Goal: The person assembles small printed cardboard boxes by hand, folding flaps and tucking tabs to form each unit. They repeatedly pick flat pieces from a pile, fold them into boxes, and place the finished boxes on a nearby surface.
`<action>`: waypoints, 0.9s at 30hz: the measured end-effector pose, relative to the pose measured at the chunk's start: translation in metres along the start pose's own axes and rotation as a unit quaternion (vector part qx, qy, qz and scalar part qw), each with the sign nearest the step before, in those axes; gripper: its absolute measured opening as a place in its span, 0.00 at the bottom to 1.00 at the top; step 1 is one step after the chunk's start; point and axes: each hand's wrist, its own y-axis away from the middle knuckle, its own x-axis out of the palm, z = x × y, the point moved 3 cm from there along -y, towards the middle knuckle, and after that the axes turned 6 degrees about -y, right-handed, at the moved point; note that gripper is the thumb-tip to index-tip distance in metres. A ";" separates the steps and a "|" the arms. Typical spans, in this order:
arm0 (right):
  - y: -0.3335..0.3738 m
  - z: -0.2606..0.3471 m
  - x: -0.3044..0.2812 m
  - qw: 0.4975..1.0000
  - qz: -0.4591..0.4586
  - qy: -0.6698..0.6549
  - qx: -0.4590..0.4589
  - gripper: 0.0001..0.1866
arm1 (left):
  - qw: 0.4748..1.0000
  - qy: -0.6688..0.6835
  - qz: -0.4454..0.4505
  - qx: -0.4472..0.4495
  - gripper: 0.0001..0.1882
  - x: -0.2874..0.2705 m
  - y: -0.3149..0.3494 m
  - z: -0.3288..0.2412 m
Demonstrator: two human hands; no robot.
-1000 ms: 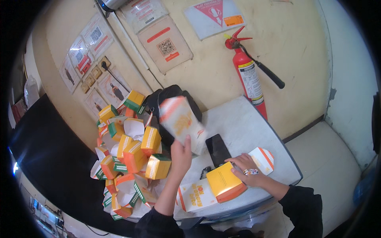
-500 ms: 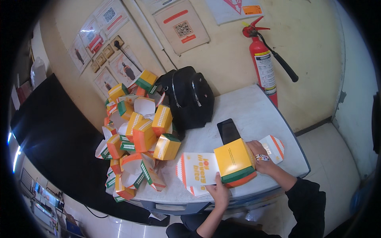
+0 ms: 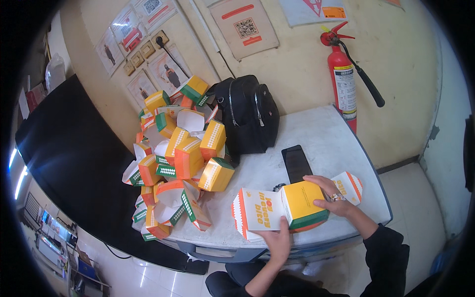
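A yellow food carton (image 3: 304,200) with a green side and an orange lower edge stands at the table's near right. My right hand (image 3: 334,197) grips it, thumb on the yellow face and fingers over the far edge; a patterned band is on that wrist. To its left spreads a white carton panel (image 3: 257,210) with orange print and a zigzag orange edge. My left hand (image 3: 278,241) pinches this panel's near edge, thumb on top, fingers underneath. I cannot tell whether panel and yellow carton are one piece. Another white printed flap (image 3: 348,185) shows beyond my right wrist.
Several folded yellow, orange and green cartons (image 3: 188,157) are heaped on the table's left. Behind them stands a black backpack (image 3: 250,116). A dark phone (image 3: 297,163) lies just beyond my hands. A red fire extinguisher (image 3: 344,84) hangs at the wall past the white table (image 3: 324,128).
My right hand has come from the carton's right side up over its far right corner, with the thumb now on the yellow face. My left hand still holds the white panel. The view has shifted slightly.
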 end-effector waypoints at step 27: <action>-0.005 0.027 -0.001 0.986 0.010 0.163 0.000 0.20 | 0.838 -0.430 -0.270 0.202 0.46 -0.160 -0.089 0.003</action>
